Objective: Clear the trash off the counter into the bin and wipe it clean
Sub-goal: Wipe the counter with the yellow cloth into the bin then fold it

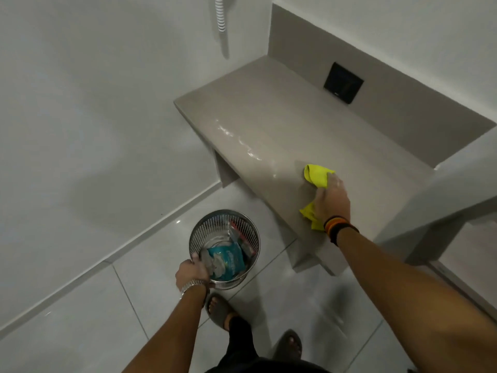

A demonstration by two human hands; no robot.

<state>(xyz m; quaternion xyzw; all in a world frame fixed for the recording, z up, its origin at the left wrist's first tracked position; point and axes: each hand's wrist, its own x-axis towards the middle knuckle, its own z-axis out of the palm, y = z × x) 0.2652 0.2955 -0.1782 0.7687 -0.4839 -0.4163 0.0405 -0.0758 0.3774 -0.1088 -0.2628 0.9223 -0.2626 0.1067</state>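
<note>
A beige counter point(269, 125) runs from the far corner toward me, with a wet streak shining along its left side. My right hand point(332, 203) presses a yellow cloth point(317, 175) flat on the counter's near part. On the floor to the left stands a perforated metal bin point(212, 227). It holds a teal packet point(228, 261), crumpled paper and a clear wrapper. My left hand point(192, 273) grips the bin's near rim.
A black square panel point(343, 82) sits in the counter's back wall. A white coiled cord point(220, 17) hangs on the left wall. My sandalled feet point(219, 309) stand on glossy grey floor tiles just behind the bin.
</note>
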